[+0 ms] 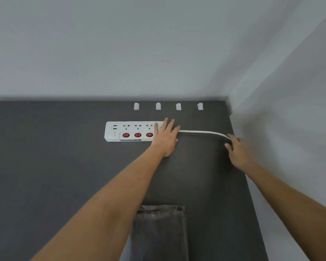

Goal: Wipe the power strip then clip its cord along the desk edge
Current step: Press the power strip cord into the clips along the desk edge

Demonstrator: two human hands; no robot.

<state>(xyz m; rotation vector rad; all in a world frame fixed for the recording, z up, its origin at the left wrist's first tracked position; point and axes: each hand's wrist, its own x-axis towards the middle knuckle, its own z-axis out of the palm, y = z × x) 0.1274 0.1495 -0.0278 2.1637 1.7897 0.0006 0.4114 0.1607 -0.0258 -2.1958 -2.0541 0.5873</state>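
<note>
Far side of table (pixel 45 166): white power strip (pixel 129 131) lying flat on the dark grey top, long side parallel to the back edge, sockets in a row above three red switches (pixel 137 135).
Strip's right end: covered by the left hand (pixel 165 137).
Left grip: palm down, fingers (pixel 169 125) spread and flat on the strip's right end and the start of the cord — pressing, not closed round anything.
Cord (pixel 201 132): white, leaving the strip from under the left hand's fingertips, running right in a shallow arc across the table toward the right edge.
Right hand (pixel 239 149): near the table's right edge, at the far end of the visible cord; blurred.
Right grip: fingers bent over the cord where it reaches the edge, touching it — cannot tell whether closed round it or only resting on it.
Cord relative to both grips: stretched between them, left hand at its strip end, right hand at its outer end, well apart.
Clips (pixel 158 106): four small white ones in a row along the back edge of the table, just beyond the strip, all apart from the cord.
Near edge of table: grey cloth (pixel 158 232) lying flat between the two forearms, well apart from the strip.
Behind and to the right: plain pale wall (pixel 120 44), meeting in a corner beside the table's back right corner.
</note>
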